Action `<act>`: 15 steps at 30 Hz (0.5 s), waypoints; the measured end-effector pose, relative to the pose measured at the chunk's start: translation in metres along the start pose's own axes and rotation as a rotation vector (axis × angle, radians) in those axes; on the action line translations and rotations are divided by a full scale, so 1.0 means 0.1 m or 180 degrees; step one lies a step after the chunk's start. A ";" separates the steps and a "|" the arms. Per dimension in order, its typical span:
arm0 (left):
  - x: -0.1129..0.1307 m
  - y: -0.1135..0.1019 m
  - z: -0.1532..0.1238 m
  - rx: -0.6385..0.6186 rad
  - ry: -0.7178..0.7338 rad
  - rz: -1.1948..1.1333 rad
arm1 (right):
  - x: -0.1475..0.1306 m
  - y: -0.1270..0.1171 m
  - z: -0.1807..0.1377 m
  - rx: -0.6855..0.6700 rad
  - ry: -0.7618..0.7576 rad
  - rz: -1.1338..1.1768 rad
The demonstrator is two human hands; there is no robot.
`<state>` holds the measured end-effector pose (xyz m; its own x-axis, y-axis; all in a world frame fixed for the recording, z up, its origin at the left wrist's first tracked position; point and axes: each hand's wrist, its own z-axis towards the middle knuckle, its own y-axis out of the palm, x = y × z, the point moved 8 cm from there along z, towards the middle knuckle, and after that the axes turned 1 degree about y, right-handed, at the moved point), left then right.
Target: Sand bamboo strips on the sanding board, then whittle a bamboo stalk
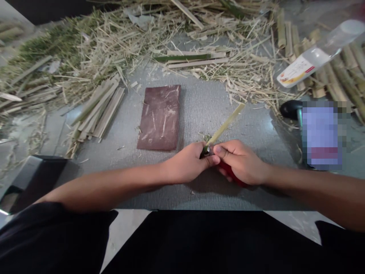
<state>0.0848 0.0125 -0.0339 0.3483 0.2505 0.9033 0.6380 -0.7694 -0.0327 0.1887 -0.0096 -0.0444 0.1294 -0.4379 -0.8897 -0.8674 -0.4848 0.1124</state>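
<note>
Over the near part of the grey table, my left hand (pixel 190 161) is closed round the lower end of a bamboo strip (pixel 228 123). The pale strip points away and to the right; its lower end is dark green. Close beside it, my right hand (pixel 243 161) grips a red-handled knife (pixel 235 176), whose small metal part meets the strip between both hands. Most of the blade is hidden by the fingers. Fine green shavings (pixel 207 137) lie just beyond my left thumb. To the left rests a reddish-brown, scuffed sheet (pixel 160 118) that looks like sandpaper.
Bamboo shavings (pixel 108 42) heap along the far side. A bundle of split bamboo strips (pixel 99 108) lies left, thicker bamboo pieces (pixel 336 80) right. A clear bottle (pixel 302 68) leans over them. A blurred-out object (pixel 322 133) sits right, a black box (pixel 47 179) at near left.
</note>
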 end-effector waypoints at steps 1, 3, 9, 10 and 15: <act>0.00 0.00 0.00 0.0003 -0.0001 -0.0022 | -0.01 -0.01 0.00 0.0055 -0.0053 0.0023; -0.01 0.00 0.00 0.0010 -0.0049 -0.0061 | -0.02 -0.03 0.00 0.0012 -0.0082 0.0008; -0.05 0.00 0.01 0.0026 -0.0064 0.0060 | -0.04 0.08 0.01 -0.0983 0.0442 -0.0192; -0.05 0.00 0.01 0.0052 -0.0040 0.0111 | -0.04 0.08 0.01 -0.0996 0.0499 -0.0180; -0.02 0.01 -0.01 0.0136 0.0187 0.0177 | -0.01 0.06 0.01 -0.0755 0.0447 -0.0197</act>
<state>0.0843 0.0102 -0.0353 0.3439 0.1722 0.9231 0.6479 -0.7550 -0.1005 0.1829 -0.0112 -0.0429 0.2585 -0.4946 -0.8298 -0.7212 -0.6703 0.1749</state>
